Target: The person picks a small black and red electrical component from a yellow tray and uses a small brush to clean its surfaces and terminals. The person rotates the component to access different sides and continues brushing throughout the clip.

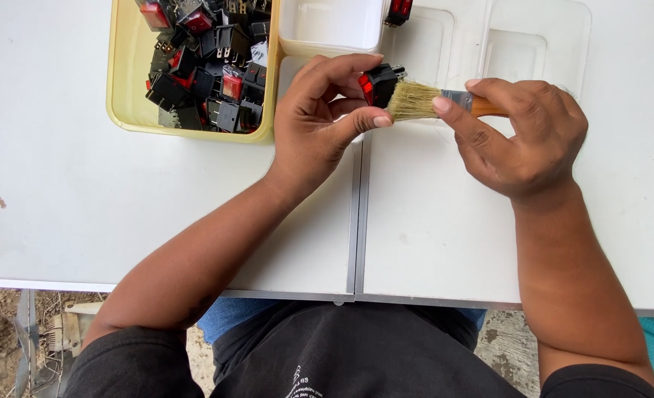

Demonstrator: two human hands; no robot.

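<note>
My left hand (319,121) pinches a small black rocker switch with a red button (377,81) between thumb and fingers, held above the table. My right hand (522,136) grips a paintbrush (445,99) by its orange wooden handle and metal ferrule. The brush's pale bristles touch the right side of the switch. Both hands hover over the seam between two white tabletops.
A yellow tray (120,110) full of several black and red switches sits at the back left. A white tub (331,29) stands behind my left hand, another switch (399,10) beside it. A clear plastic lid (519,40) lies at the back right. The table's front edge (356,296) is near my body.
</note>
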